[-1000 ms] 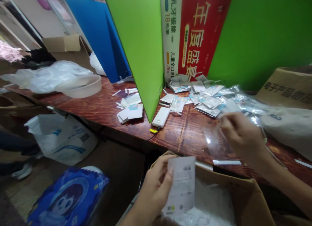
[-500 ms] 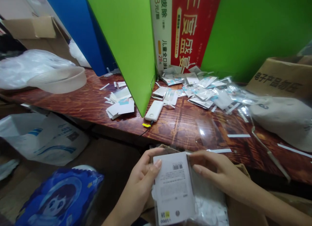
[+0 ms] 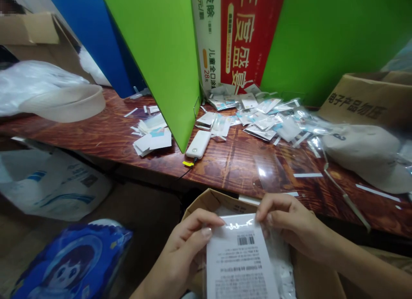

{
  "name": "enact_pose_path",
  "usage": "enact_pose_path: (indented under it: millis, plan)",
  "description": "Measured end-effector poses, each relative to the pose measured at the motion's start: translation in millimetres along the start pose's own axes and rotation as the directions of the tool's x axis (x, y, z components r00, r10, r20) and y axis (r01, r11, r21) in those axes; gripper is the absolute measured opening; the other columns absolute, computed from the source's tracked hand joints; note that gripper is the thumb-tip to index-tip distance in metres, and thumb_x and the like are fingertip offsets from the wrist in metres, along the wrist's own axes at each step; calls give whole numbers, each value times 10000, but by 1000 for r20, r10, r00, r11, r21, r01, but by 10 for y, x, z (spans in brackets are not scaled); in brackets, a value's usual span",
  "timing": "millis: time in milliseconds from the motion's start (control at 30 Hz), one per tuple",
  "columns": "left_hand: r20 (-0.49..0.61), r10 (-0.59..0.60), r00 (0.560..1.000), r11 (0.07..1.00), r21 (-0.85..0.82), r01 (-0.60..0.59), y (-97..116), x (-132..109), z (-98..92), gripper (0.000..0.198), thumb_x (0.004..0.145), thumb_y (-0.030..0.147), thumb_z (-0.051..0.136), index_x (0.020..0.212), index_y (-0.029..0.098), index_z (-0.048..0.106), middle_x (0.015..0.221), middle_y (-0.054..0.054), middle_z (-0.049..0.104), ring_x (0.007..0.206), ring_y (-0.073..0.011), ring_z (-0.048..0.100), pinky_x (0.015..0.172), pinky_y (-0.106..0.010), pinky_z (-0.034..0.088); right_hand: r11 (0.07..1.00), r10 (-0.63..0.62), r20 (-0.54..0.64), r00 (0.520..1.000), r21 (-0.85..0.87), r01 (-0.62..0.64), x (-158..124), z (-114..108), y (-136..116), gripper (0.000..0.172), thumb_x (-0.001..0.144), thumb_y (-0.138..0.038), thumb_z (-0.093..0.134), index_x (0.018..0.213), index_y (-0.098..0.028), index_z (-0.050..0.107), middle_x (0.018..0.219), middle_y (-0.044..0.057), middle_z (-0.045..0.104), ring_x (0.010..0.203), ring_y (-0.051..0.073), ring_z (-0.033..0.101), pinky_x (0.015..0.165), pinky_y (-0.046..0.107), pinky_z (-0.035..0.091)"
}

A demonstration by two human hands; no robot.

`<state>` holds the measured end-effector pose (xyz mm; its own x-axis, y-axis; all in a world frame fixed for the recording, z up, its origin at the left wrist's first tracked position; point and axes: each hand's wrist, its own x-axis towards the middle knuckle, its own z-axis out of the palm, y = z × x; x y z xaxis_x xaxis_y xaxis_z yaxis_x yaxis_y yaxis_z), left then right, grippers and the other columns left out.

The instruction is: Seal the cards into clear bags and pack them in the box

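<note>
A white printed card (image 3: 238, 264) with a barcode is held upright low in the head view, and its lower end is cut off by the frame. Glare along its top edge suggests clear plastic over it. My left hand (image 3: 185, 247) grips the upper left edge between thumb and fingers. At the top right corner, my right hand (image 3: 286, 217) pinches the edge with thumb and forefinger. Below the hands stands an open cardboard box (image 3: 201, 202). Clear plastic with white pieces (image 3: 285, 264) shows behind the card.
On the wooden table (image 3: 238, 174) are a white power bank (image 3: 198, 144) with a cable, a heap of plastic-wrapped cards (image 3: 267, 112), a card stack (image 3: 154, 140) and a cap (image 3: 360, 151). Green panels (image 3: 161, 54) rise behind. A blue cartoon-print package (image 3: 71, 264) lies lower left.
My right hand has moved from the plastic beside the card to the card's top right corner. The card appears larger, and more of the cardboard box shows behind it.
</note>
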<state>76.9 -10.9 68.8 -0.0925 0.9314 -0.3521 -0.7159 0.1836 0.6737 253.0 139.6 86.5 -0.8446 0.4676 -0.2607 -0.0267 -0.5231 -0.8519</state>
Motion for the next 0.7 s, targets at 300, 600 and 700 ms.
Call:
enact_pose_path:
  millis: [300,600,700]
  plan:
    - [42,91,995,950,295,-99,-74,58,-97,218,817,433,747,865,221,737,766,5,680,665,-106,612,596,-163,465,973,-47,14,999,-228,49,-234,-113,2,240,783,-367,771,859,-172,652,759,6,664,696,105,626,665,228,499]
    - [101,-83,991,936,350,42,-345,158,194,1088,815,462,739,1554,314,-45,1428,-152,545,1221,-309,596,946,-409,528,766,-349,-154,924,-615,187,-550,-209,-29,290,862,-250,648,1152,-246,643,1065,51,687,980,178,659,855,330,534]
    - [336,-61,940,760,626,-174,-419,259,287,906,911,344,616,1569,305,-4,1571,-135,359,1355,-308,475,1038,-410,476,572,-450,-172,876,-809,135,-580,-80,-21,424,833,-184,633,1248,-257,596,1123,47,664,1024,182,633,911,337,504]
